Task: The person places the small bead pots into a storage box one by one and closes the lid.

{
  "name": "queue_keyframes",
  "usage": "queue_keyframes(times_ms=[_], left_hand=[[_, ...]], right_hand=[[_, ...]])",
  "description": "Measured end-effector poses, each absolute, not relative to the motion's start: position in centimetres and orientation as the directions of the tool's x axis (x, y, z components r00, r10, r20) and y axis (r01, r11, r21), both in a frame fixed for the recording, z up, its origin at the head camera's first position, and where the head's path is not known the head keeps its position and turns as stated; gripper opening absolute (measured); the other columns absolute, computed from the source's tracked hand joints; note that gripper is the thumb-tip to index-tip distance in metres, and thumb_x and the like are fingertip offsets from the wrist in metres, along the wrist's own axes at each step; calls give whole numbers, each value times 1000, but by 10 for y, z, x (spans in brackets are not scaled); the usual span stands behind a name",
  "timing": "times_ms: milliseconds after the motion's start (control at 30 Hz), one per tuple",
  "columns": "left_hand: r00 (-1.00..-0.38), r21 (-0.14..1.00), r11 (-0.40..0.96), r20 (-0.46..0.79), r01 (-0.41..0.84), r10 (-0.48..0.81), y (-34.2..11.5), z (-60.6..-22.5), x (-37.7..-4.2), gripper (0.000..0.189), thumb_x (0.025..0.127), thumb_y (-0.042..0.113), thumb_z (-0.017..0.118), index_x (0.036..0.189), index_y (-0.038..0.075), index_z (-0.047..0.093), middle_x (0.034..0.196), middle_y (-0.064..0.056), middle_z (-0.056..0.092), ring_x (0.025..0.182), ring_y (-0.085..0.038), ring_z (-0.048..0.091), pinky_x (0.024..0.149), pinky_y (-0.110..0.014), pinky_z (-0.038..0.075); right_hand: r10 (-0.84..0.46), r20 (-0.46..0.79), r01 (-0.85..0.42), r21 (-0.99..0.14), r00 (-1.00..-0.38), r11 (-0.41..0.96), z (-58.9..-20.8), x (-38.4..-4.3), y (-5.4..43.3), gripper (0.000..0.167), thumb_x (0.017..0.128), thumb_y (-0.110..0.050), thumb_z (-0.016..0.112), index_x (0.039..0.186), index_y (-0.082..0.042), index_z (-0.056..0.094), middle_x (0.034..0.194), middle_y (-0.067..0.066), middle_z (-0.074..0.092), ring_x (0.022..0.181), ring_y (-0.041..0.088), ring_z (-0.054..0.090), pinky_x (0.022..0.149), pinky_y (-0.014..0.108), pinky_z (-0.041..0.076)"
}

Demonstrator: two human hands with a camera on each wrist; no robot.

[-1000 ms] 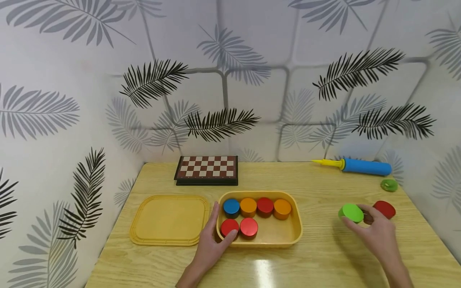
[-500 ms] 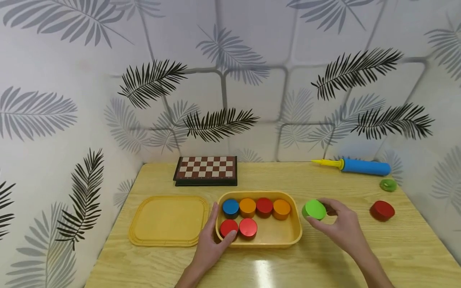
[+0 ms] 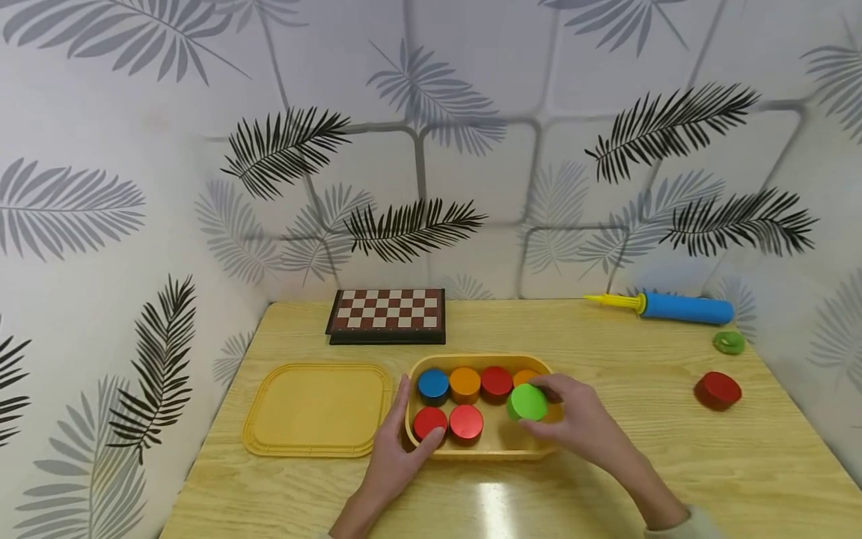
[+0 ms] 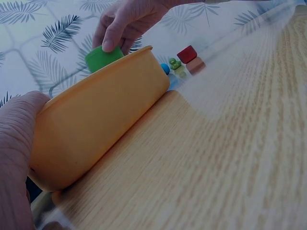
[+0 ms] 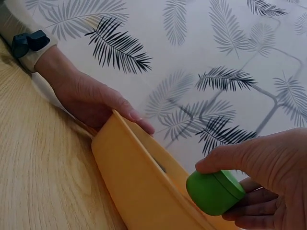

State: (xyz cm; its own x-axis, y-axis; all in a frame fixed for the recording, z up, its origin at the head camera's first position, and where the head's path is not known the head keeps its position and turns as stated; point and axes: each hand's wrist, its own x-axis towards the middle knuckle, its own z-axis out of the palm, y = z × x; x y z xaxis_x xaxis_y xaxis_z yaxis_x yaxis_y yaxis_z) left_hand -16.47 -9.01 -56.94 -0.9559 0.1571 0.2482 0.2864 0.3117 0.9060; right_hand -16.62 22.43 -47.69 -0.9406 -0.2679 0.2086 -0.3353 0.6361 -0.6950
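Observation:
In the head view my right hand (image 3: 581, 416) pinches a small round green tub with a lid (image 3: 527, 403) between thumb and fingers. It holds this tub tilted over the right part of a yellow plastic bin (image 3: 494, 454). A seam round the green tub (image 5: 215, 191) shows in the right wrist view. My left hand (image 3: 399, 451) grips the bin's left end, thumb over the rim and fingers along the outside. Inside stand a blue tub (image 3: 433, 385), two orange ones and several red ones; the right-hand orange tub (image 3: 525, 376) is partly hidden behind the green one.
Left of the bin lies a yellow lid (image 3: 316, 412). Behind stands a checkered board box (image 3: 387, 314). At the right are a red tub (image 3: 717, 391), a small green object (image 3: 729, 343) and a blue and yellow hand pump (image 3: 687, 308). A patterned wall closes off the back.
My right hand has carried the green tub leftward, from beside the red tub at the right to over the bin. My left hand has stayed at the bin's left end.

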Motion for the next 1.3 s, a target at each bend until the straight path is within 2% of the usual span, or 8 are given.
queue_keyframes(times_ms=[200,367,700,800,900,1033,1133,1300], left_hand=[[-956,908,308,245,285,160,-89,-568,-163,93,95,38,78,168,21,23,174,-4,21,159,-20,19,126,-47,19],[-957,906,315,242,282,160,-89,-568,-162,94,95,39,78,168,21,22,174,-4,20,159,-20,18,126,-49,20],[-956,898,332,249,289,157,-90,-568,-163,93,95,42,77,168,22,23,174,-5,20,159,-21,18,126,-51,20],[-958,901,334,238,278,158,-90,-566,-163,94,94,43,77,168,22,23,175,-3,19,159,-19,17,126,-51,20],[-961,899,344,227,270,160,-90,-564,-163,94,95,45,76,168,23,22,175,-2,18,159,-18,16,127,-52,20],[-959,880,385,232,277,160,-89,-564,-164,93,96,47,74,169,24,21,175,-2,17,160,-20,16,126,-56,21],[-955,844,448,246,294,164,-89,-563,-164,91,97,49,71,169,25,20,175,0,16,160,-23,16,124,-60,23],[-946,724,610,270,322,178,-90,-560,-162,89,100,58,62,169,24,18,175,7,10,161,-24,15,123,-60,26]], right_hand=[[-361,114,-341,-666,-926,664,-486,-176,207,48,78,-27,93,115,-4,72,99,-2,68,85,13,58,73,28,54],[-391,58,-335,-639,-918,692,-496,-183,199,48,78,-26,93,113,0,71,94,-2,66,81,12,56,68,22,50],[-428,61,-379,-589,-902,714,-503,-187,194,52,74,-22,96,112,4,71,96,4,69,80,13,56,69,25,50],[-416,37,-357,-585,-909,728,-500,-186,194,57,75,-24,96,117,5,71,102,7,72,84,13,59,73,28,54],[-381,8,-307,-607,-925,733,-493,-182,195,58,79,-26,94,122,5,70,110,10,74,92,18,66,81,36,60],[-329,77,-300,-639,-941,709,-481,-172,206,51,86,-26,88,124,3,70,115,13,75,103,28,70,90,48,60],[-284,200,-346,-631,-938,695,-475,-167,221,46,91,-24,84,124,4,70,116,17,75,103,33,71,88,53,60],[-140,315,-312,-601,-939,736,-468,-162,257,46,94,-24,80,129,4,68,120,22,73,105,40,71,86,59,59]])
